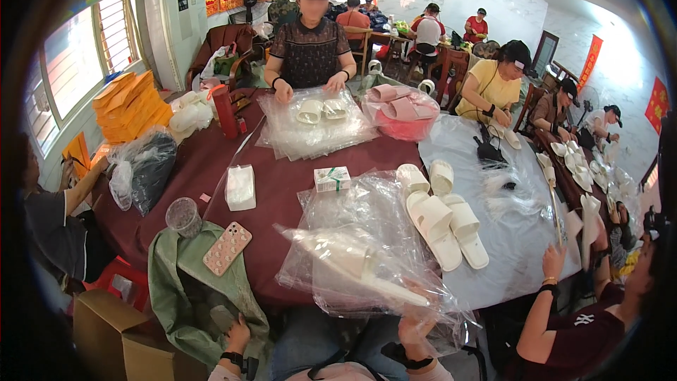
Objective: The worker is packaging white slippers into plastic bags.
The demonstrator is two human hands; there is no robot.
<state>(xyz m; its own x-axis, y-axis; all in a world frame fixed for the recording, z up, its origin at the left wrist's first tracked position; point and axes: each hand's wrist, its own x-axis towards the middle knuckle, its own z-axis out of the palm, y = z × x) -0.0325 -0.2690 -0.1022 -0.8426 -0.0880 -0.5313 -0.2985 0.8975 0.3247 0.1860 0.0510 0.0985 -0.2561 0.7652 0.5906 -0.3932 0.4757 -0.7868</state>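
My right hand (415,330) grips the end of a clear plastic bag with a white slipper (374,279) inside, tilted over the table's near edge. Its fingers show partly through the film. Beneath lies a stack of clear plastic bags (374,204). Low on the left, my left hand (238,335) is at the open green sack (173,275), beside a greyish rounded piece (221,318) whose kind I cannot make out. Its finger pose is unclear. To the right of the bags lie white slide slippers (444,229) in pairs.
A phone (228,248) and a clear plastic tub (184,217) rest on the sack. A small box (332,179) and a white packet (240,188) sit mid-table. Across, a person (310,49) handles bagged slippers; pink slippers (400,102) lie beside. Several people work at right.
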